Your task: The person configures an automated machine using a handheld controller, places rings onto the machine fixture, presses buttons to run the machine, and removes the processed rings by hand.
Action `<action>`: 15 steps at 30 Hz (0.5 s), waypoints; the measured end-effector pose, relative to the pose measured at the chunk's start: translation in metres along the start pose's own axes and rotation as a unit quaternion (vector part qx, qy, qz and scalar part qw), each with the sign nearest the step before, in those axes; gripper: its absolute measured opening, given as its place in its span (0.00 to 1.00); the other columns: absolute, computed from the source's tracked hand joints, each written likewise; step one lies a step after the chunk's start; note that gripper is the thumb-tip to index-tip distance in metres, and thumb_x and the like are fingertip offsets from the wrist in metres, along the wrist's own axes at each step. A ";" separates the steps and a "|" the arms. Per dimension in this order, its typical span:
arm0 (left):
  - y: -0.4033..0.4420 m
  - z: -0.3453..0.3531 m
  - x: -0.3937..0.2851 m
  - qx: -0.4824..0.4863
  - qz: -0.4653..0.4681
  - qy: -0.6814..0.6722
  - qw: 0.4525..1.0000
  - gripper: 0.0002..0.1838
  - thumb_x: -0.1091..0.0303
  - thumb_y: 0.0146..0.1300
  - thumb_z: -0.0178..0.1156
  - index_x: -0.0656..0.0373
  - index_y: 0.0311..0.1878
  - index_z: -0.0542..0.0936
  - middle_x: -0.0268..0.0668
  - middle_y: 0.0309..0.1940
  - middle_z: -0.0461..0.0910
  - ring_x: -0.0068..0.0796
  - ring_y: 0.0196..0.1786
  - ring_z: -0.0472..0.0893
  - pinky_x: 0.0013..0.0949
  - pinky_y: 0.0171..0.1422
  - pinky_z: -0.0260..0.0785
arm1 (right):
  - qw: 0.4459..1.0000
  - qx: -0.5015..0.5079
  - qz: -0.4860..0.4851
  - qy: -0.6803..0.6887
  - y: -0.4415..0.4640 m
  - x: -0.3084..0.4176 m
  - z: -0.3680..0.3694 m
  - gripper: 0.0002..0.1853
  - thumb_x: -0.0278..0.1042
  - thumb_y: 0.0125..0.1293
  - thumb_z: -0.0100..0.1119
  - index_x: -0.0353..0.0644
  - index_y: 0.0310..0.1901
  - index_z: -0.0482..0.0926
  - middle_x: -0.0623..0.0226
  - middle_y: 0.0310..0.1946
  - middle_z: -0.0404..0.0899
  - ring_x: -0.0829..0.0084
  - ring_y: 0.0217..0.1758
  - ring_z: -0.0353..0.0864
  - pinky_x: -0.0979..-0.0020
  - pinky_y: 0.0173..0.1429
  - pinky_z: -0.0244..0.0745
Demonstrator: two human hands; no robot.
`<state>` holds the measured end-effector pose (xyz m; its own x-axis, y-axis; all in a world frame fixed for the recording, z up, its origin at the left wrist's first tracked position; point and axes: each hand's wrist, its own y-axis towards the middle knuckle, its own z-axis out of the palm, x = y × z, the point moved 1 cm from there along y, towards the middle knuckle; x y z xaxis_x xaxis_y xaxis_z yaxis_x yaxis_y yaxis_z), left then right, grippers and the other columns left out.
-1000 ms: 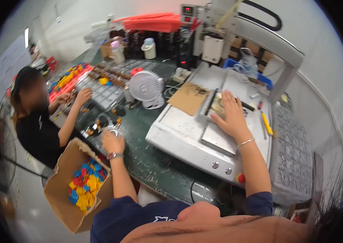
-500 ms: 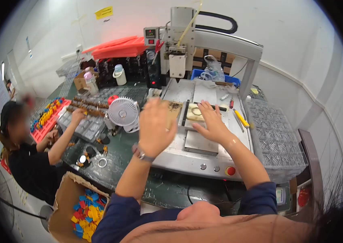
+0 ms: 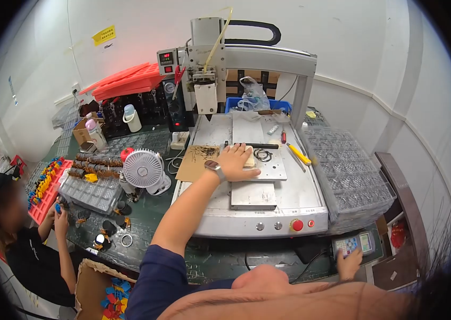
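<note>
My left hand (image 3: 233, 162) lies flat with its fingers spread on a pale block at the left of the metal plate (image 3: 274, 169) on the white machine (image 3: 305, 197). A thin dark ring (image 3: 262, 155) lies on that plate, just right of my fingers. At the lower right, my right hand (image 3: 349, 262) is at the keys of a handheld keypad (image 3: 349, 246), with its fingers apart and nothing in them. The machine's head (image 3: 205, 97) hangs above and behind my left hand.
A co-worker (image 3: 28, 256) holds a small blue piece (image 3: 58, 208) at the left. Nearby are a white fan (image 3: 144, 169), a box (image 3: 89, 288) of coloured pieces, a brown board (image 3: 196, 162), a yellow cutter (image 3: 299, 154), stacked clear trays (image 3: 342, 176) and a red button (image 3: 297, 225).
My left hand has crossed from the left onto the pale block. My right hand has left the plate and gone down to the keypad. The view has shifted to the right.
</note>
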<state>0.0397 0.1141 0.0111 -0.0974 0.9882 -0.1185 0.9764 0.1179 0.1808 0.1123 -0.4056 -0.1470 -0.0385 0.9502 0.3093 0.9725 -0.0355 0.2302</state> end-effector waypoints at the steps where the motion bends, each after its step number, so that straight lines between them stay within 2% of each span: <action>1: 0.002 0.003 0.008 -0.008 0.012 -0.049 0.999 0.44 0.34 0.64 0.44 0.62 0.70 0.61 0.54 0.70 0.59 0.49 0.74 0.57 0.48 0.78 0.43 | 0.997 0.013 0.062 -0.040 0.000 0.010 0.011 0.42 0.59 0.58 0.60 0.42 0.67 0.59 0.40 0.66 0.55 0.38 0.68 0.57 0.41 0.64 0.60; 2: -0.002 -0.002 0.023 -0.057 0.031 -0.306 0.950 0.39 0.40 0.65 0.50 0.64 0.67 0.65 0.53 0.66 0.66 0.47 0.70 0.64 0.49 0.75 0.49 | 0.989 0.025 0.123 -0.079 0.000 0.028 0.014 0.46 0.65 0.59 0.57 0.43 0.71 0.56 0.39 0.71 0.48 0.34 0.72 0.50 0.36 0.67 0.55; 3: -0.008 -0.002 0.039 -0.113 -0.036 -0.384 0.916 0.37 0.43 0.64 0.53 0.65 0.65 0.66 0.52 0.64 0.69 0.46 0.68 0.66 0.50 0.72 0.53 | 0.981 0.102 0.156 -0.055 0.006 0.040 0.005 0.53 0.76 0.56 0.50 0.47 0.75 0.49 0.40 0.75 0.34 0.30 0.75 0.36 0.28 0.67 0.45; 5: -0.029 -0.009 0.075 -0.244 -0.147 -0.282 0.916 0.35 0.46 0.63 0.57 0.66 0.63 0.68 0.52 0.61 0.72 0.46 0.65 0.69 0.53 0.66 0.60 | 0.977 0.108 0.173 -0.062 0.017 0.063 -0.007 0.55 0.79 0.54 0.50 0.47 0.75 0.50 0.39 0.75 0.34 0.29 0.75 0.36 0.29 0.67 0.45; 6: -0.028 0.002 0.103 -0.314 -0.181 -0.097 0.927 0.35 0.47 0.62 0.59 0.67 0.62 0.68 0.52 0.60 0.72 0.47 0.64 0.70 0.55 0.62 0.62 | 0.972 0.114 0.193 -0.071 0.017 0.068 -0.007 0.57 0.81 0.52 0.49 0.47 0.75 0.50 0.39 0.75 0.35 0.29 0.75 0.36 0.29 0.68 0.46; 7: -0.031 0.003 0.108 -0.236 -0.314 -0.018 0.919 0.46 0.41 0.54 0.63 0.67 0.67 0.63 0.57 0.62 0.68 0.52 0.66 0.67 0.56 0.65 0.62 | 0.969 0.113 0.205 -0.083 0.022 0.066 -0.003 0.57 0.83 0.49 0.50 0.55 0.75 0.50 0.39 0.75 0.34 0.28 0.75 0.35 0.29 0.68 0.44; 8: -0.033 0.006 0.107 -0.237 -0.315 -0.015 0.919 0.46 0.41 0.54 0.63 0.67 0.67 0.63 0.57 0.62 0.68 0.52 0.66 0.67 0.56 0.65 0.62 | 0.969 0.115 0.204 -0.081 0.023 0.063 0.001 0.57 0.83 0.49 0.50 0.55 0.75 0.50 0.39 0.75 0.34 0.28 0.75 0.35 0.29 0.68 0.44; 10: -0.035 0.017 0.097 -0.084 -0.404 -0.030 0.910 0.61 0.35 0.41 0.67 0.67 0.71 0.55 0.63 0.64 0.63 0.57 0.68 0.63 0.56 0.69 0.58 | 0.971 0.131 0.194 -0.058 0.021 0.068 -0.010 0.51 0.80 0.49 0.53 0.66 0.74 0.54 0.40 0.75 0.32 0.26 0.74 0.34 0.28 0.67 0.43; 11: -0.034 0.017 0.096 -0.025 -0.414 -0.027 0.910 0.71 0.33 0.33 0.69 0.68 0.73 0.47 0.65 0.65 0.60 0.58 0.69 0.63 0.52 0.71 0.58 | 0.970 0.133 0.196 -0.058 0.019 0.067 -0.011 0.51 0.80 0.49 0.53 0.66 0.74 0.54 0.40 0.75 0.32 0.26 0.74 0.34 0.28 0.67 0.43; 13: -0.039 0.010 0.092 -0.018 -0.407 -0.084 0.909 0.69 0.34 0.32 0.70 0.69 0.72 0.50 0.65 0.65 0.61 0.58 0.67 0.66 0.50 0.69 0.62 | 0.976 0.131 0.167 -0.049 0.017 0.063 -0.015 0.47 0.76 0.49 0.57 0.74 0.72 0.57 0.41 0.75 0.30 0.24 0.73 0.33 0.27 0.67 0.43; 15: -0.045 -0.011 0.079 -0.056 -0.418 -0.083 0.903 0.64 0.37 0.34 0.72 0.68 0.69 0.55 0.60 0.63 0.66 0.55 0.64 0.70 0.48 0.67 0.64 | 0.980 0.121 0.157 -0.025 0.023 0.053 -0.006 0.45 0.71 0.49 0.61 0.74 0.70 0.60 0.44 0.76 0.30 0.22 0.73 0.34 0.26 0.66 0.44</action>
<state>-0.0144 0.1883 0.0045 -0.7525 0.5215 -0.4022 0.5480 0.8346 0.0568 0.1309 -0.3575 -0.1195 0.2772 0.9182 0.2831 0.9607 -0.2601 -0.0969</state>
